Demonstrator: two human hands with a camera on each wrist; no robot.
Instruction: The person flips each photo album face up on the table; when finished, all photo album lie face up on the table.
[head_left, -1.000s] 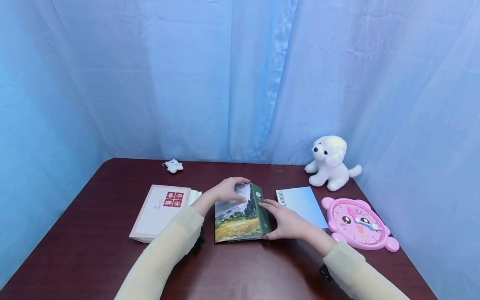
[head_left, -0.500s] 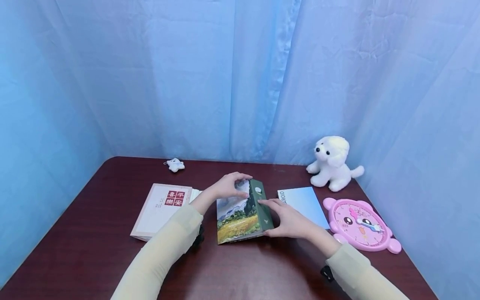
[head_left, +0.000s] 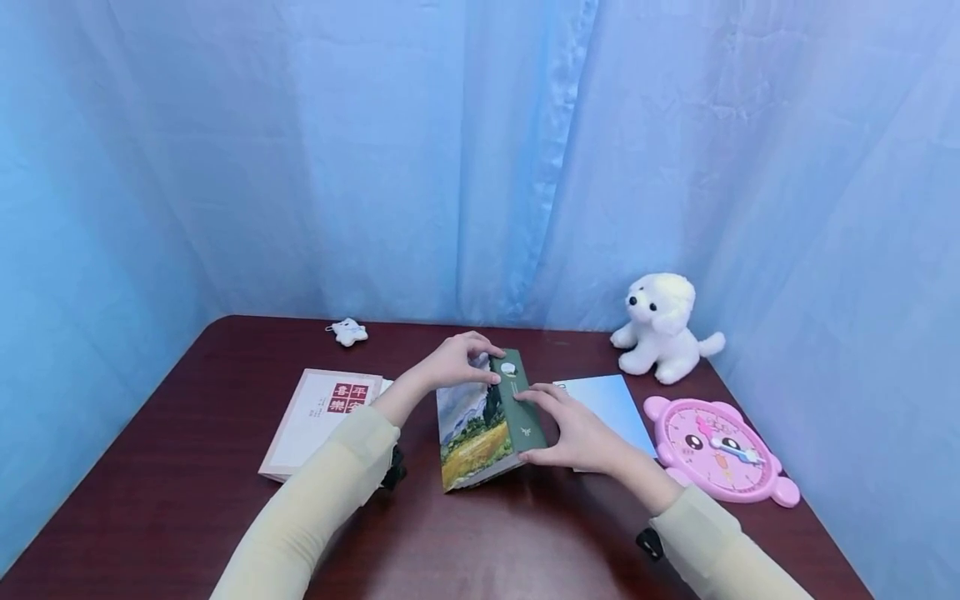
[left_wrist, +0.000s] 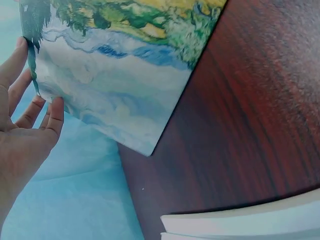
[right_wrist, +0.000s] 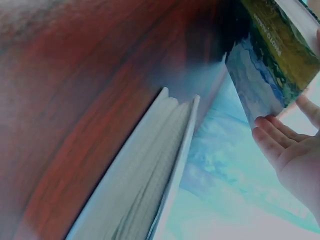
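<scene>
A photo album [head_left: 474, 446] with a painted landscape cover is tilted at the middle of the table, its green spine raised and turned upward. At the album's far end, my left hand [head_left: 455, 363] grips it, thumb on the spine's edge and fingers over the top. My right hand [head_left: 579, 433] holds the right side, fingertips on the spine and thumb at the near corner. The left wrist view shows the left fingers [left_wrist: 56, 117] at the cover's end. In the right wrist view, the other painted cover [right_wrist: 265, 65] meets the right fingertips.
Left on the dark table [head_left: 165, 467] lies a white book [head_left: 318, 425] with red squares. A pale blue book [head_left: 611, 408] is close to the right hand. Further right are a pink clock [head_left: 716, 450] and a plush dog [head_left: 660, 325]; a small white plush [head_left: 348, 332] sits at the back.
The album has tipped up onto its left edge, bringing the spine round to face upward. Both hands have risen slightly with it, keeping their hold.
</scene>
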